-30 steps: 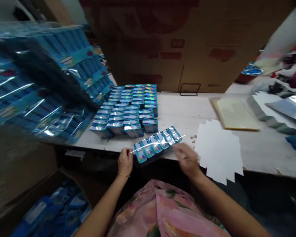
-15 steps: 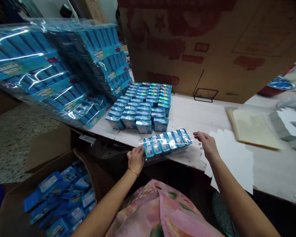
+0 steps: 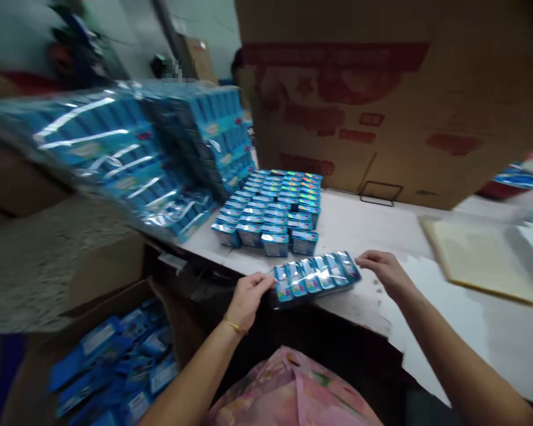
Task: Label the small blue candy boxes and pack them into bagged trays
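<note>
A short row of small blue boxes sits in shiny clear film at the table's front edge, tilted up to the right. My left hand pinches the row's left end between thumb and fingers. At the other end, my right hand has its thumb and fingertips closed on the wrap's corner. Right behind the row, a block of many like blue boxes stands in close ranks on the white table.
Film-wrapped stacks of blue packs lean at the left. A large cardboard carton stands behind. An open carton with loose blue boxes is below left. White sheets and a yellowish pad lie on the right.
My left hand has shifted its grip onto the row's left end. My right hand has come in from slightly apart to the right end. The camera view has tilted up and left.
</note>
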The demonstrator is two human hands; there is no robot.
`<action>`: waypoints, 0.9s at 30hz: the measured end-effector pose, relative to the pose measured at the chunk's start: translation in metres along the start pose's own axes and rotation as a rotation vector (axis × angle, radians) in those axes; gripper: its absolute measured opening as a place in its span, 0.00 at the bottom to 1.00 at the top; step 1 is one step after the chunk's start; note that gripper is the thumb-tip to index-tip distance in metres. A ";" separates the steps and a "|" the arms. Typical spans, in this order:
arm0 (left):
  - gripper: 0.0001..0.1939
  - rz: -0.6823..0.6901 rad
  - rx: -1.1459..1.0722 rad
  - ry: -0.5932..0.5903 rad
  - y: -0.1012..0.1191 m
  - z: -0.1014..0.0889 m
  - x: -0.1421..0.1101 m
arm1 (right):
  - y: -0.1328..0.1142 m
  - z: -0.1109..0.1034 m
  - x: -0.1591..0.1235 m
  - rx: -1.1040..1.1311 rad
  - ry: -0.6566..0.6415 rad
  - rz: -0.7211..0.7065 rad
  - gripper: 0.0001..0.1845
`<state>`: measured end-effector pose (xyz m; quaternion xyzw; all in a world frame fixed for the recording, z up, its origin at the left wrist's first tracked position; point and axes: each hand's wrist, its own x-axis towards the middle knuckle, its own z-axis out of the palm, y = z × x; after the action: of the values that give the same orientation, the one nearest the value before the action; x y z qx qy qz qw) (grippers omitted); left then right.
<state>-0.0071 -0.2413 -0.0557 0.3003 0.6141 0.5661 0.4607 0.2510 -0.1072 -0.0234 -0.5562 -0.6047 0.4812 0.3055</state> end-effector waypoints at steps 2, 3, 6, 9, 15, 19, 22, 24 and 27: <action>0.10 0.036 -0.014 -0.003 0.012 -0.016 -0.001 | -0.019 0.008 0.003 -0.034 -0.072 -0.032 0.14; 0.10 0.056 -0.020 0.011 0.019 -0.027 -0.001 | -0.031 0.015 0.006 -0.052 -0.112 -0.058 0.15; 0.10 0.124 -0.018 0.104 0.046 -0.070 -0.006 | -0.080 0.045 0.017 -0.099 -0.209 -0.174 0.15; 0.10 0.224 -0.001 0.254 0.077 -0.119 -0.011 | -0.139 0.091 0.033 -0.147 -0.234 -0.333 0.15; 0.10 0.352 -0.080 0.523 0.116 -0.204 0.002 | -0.236 0.218 0.083 -0.495 -0.136 -0.616 0.11; 0.13 0.343 -0.110 0.666 0.127 -0.247 0.039 | -0.274 0.309 0.123 -0.729 -0.059 -0.672 0.10; 0.14 0.318 -0.112 0.743 0.130 -0.274 0.078 | -0.292 0.364 0.152 -0.783 -0.025 -0.647 0.12; 0.14 0.302 -0.110 0.770 0.130 -0.290 0.105 | -0.299 0.393 0.171 -0.779 -0.015 -0.639 0.12; 0.16 0.261 -0.101 0.765 0.125 -0.309 0.140 | -0.300 0.427 0.198 -0.767 -0.031 -0.637 0.13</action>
<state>-0.3614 -0.2234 0.0137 0.1206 0.6691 0.7203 0.1375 -0.2874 0.0052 0.0712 -0.4091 -0.8824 0.1153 0.2019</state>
